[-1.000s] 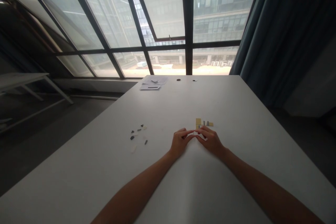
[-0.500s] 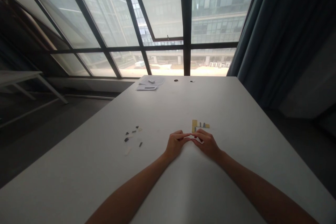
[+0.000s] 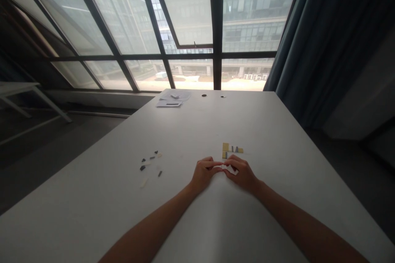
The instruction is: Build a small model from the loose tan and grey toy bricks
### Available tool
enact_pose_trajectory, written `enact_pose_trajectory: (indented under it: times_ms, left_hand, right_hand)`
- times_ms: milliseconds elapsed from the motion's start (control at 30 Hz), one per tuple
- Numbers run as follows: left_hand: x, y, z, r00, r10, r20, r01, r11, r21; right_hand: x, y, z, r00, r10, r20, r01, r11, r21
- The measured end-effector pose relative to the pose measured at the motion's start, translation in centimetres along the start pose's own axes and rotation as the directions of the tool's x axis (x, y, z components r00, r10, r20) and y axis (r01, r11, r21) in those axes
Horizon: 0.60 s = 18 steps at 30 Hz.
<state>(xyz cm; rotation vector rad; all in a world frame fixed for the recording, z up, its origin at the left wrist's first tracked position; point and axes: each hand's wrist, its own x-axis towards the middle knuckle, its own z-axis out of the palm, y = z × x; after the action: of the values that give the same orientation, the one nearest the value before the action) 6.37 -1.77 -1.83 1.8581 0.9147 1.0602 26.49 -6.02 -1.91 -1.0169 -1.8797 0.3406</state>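
Note:
Fingertip to fingertip, my two hands meet low over the white table (image 3: 185,131). My left hand (image 3: 203,174) is closed in a pinch, thumb and forefinger coming together at a tiny pale piece that I can hardly make out. From the other side my right hand (image 3: 242,174) pinches at the same spot. Just beyond the fingers lies a flat yellow, white and grey assembly of small toy bricks (image 3: 226,147), its near edge close to my right hand. Several loose black, grey and cream pieces (image 3: 142,168) are scattered left of my left hand.
Papers (image 3: 169,103) with a small white object on them lie at the far left of the table. Two round holes (image 3: 204,95) sit near its far edge. Windows stand behind, a dark curtain (image 3: 296,49) hangs at right, and another table (image 3: 18,87) is at left.
The whole view has shifted slightly, so the table things appear a little lower and further left. My hands stay together in the same pinch, a bit further from the brick assembly.

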Motion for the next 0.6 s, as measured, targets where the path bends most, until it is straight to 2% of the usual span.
enact_pose_trajectory:
  times_ms: [333,500,600]
  left_hand:
    - [0.02,0.43,0.0,1.0,-0.026,-0.007,0.026,0.998,0.052]
    - [0.09,0.58,-0.05,0.999,-0.037,-0.017,0.038,0.997,0.06]
    - [0.1,0.7,-0.07,0.998,-0.045,-0.038,0.048,0.996,0.071]
  right_hand:
    - [-0.33,-0.29,-0.11,0.999,0.04,0.035,-0.04,0.999,0.006]
    - [-0.27,-0.37,-0.17,0.999,0.048,0.005,-0.048,0.998,-0.034]
    - [0.07,-0.14,-0.52,0.994,0.091,-0.058,-0.097,0.99,-0.104]
